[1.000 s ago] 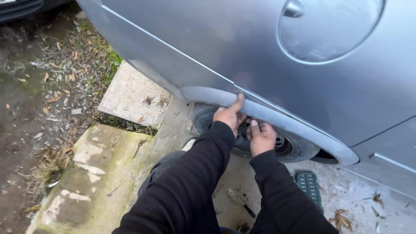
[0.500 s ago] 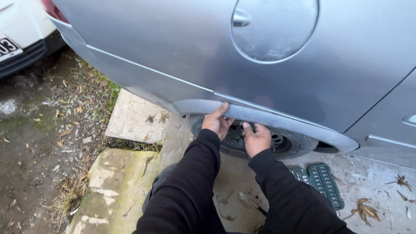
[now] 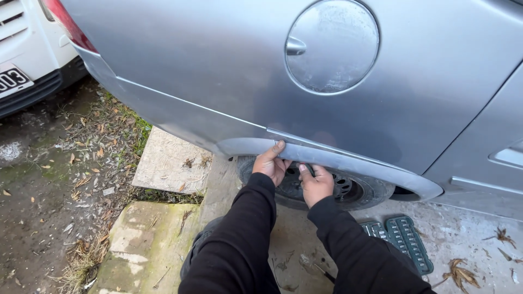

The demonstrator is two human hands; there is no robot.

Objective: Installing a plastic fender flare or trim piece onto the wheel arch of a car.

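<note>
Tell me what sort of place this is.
Probably an outdoor yard or driveway where cars park: a silver car beside a white one, on wet concrete slabs and leaf-strewn ground.

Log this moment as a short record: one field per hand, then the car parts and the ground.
left hand: fingers on the edge of the grey wheel arch, above the tyre
right hand: in front of the wheel, under the arch
car body: silver panel with round fuel flap
ground: green socket tray beside the right sleeve; mossy concrete slab on the left
background: white car, top left
</note>
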